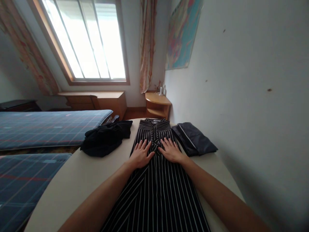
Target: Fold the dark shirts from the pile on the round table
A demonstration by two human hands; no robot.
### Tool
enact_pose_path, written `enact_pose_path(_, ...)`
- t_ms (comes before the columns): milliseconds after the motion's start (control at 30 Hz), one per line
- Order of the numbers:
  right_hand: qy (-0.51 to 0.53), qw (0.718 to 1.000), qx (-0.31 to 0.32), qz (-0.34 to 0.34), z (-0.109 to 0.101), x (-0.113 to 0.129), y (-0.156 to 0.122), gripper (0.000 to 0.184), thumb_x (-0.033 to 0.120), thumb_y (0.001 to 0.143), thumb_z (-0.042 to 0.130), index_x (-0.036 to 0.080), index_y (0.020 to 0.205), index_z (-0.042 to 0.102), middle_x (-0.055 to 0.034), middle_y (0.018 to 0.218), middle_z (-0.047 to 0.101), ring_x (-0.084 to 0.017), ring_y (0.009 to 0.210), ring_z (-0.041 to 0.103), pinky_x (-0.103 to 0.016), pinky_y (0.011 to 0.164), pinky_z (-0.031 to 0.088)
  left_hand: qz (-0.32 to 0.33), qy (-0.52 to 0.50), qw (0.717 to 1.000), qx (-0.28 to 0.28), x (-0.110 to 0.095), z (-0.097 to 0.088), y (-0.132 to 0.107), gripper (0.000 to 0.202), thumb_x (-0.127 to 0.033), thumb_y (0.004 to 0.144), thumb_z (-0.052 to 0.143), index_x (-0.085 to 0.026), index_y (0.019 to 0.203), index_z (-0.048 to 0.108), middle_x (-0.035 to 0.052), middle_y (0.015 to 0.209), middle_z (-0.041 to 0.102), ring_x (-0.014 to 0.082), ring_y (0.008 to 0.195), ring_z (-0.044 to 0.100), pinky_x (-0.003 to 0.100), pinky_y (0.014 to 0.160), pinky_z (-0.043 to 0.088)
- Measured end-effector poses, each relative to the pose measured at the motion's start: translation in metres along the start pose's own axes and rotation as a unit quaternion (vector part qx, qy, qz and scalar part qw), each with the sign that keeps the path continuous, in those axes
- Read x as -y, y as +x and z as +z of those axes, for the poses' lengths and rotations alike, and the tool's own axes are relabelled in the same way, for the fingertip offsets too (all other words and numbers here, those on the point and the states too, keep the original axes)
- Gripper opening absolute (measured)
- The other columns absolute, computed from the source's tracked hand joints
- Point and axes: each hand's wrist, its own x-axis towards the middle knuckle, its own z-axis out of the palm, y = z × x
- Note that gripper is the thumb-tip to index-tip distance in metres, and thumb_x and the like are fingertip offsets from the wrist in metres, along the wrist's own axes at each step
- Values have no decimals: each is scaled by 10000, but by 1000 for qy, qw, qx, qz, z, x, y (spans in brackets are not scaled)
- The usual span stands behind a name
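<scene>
A black garment with thin white stripes (159, 187) lies lengthwise on the pale table (101, 180), its collar at the far end and its lower end running out of view toward me. My left hand (141, 154) rests palm down on its left side, fingers spread. On the right side my right hand (171, 150) is also flat on the cloth with its fingers apart. Between the two thumbs, some striped fabric is bunched or knotted at the middle. Neither hand grasps anything.
Left of the striped garment is a crumpled black cloth (106, 138); to its right lies a folded dark garment (194, 138) with a light line. Beds with plaid mattresses (53, 127) stand at left. A wall (260, 129) runs along the right, and a corner shelf (158, 100) stands behind.
</scene>
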Motion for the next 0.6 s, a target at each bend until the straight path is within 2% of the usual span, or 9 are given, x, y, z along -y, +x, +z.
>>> enact_pose_path(200,-6,1000,-29,-2,-4,4,18,746,673,960,314,222,1553,334,-104,1638,211,-331,1517,126,-556,1207,85,-5,-3,1000,-3,8,-3,23,713,-586,974,380,-185,1556,291,142,1629,231,343,1513,122,518,1201,134)
enact_pose_path(333,-8,997,-71,-18,-3,4,17,724,659,971,302,205,1530,382,-114,1615,286,-307,1509,182,-530,1205,124,-18,-38,999,-1,8,-7,20,850,-606,947,406,-81,1571,170,195,1629,193,341,1513,113,493,1208,150)
enact_pose_path(433,-2,995,-92,-34,-5,4,13,691,637,982,307,200,1504,425,-114,1597,331,-302,1496,227,-531,1198,158,1,-70,998,-1,6,-16,-2,878,-551,918,473,-38,1560,162,220,1623,201,313,1508,177,438,1214,189)
enact_pose_path(533,9,988,-127,-84,-9,7,8,573,538,994,389,221,1463,475,-89,1559,410,-283,1473,287,-530,1197,173,10,-97,995,-4,1,-30,-39,861,-469,896,519,-44,1559,169,222,1607,252,300,1485,267,422,1198,252)
enact_pose_path(600,13,978,-151,-142,-11,11,6,471,447,986,459,244,1405,532,-63,1515,477,-260,1455,325,-526,1205,161,-15,-123,992,-2,-2,-40,-66,842,-427,895,524,-80,1569,157,207,1528,416,303,1413,405,443,1155,322)
